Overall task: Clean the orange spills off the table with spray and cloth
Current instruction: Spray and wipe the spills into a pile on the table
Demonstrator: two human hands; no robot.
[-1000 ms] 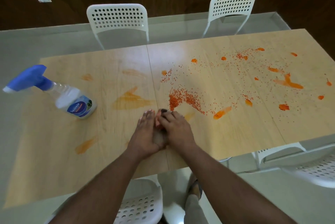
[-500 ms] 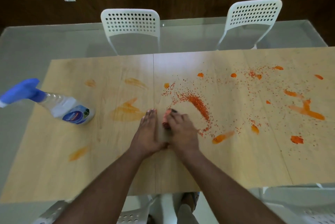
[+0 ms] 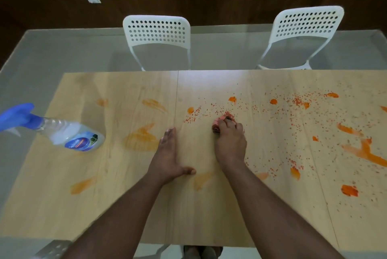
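My right hand point(image 3: 230, 142) grips a small bunched pink cloth point(image 3: 218, 123) and presses it onto the wooden table point(image 3: 104, 196) near its middle. Only the cloth's far and left edges show past my fingers. My left hand point(image 3: 168, 157) lies flat on the table to the left, fingers straight, thumb out to the right. Orange spills point(image 3: 365, 149) and fine orange specks cover the right half of the table. Paler smeared orange marks point(image 3: 141, 138) lie on the left half. A clear spray bottle point(image 3: 69, 135) with a blue trigger lies tilted at the left edge.
Two white perforated chairs point(image 3: 157, 36) point(image 3: 305, 32) stand at the far side of the table. The table sits on a pale glossy floor, with a dark wooden wall behind. A third white chair's edge point(image 3: 52, 248) shows at the near left.
My hands, pressed together over the cloth earlier, have separated. The right hand has pushed the cloth forward and right through the heap of specks. The left hand now rests flat alone.
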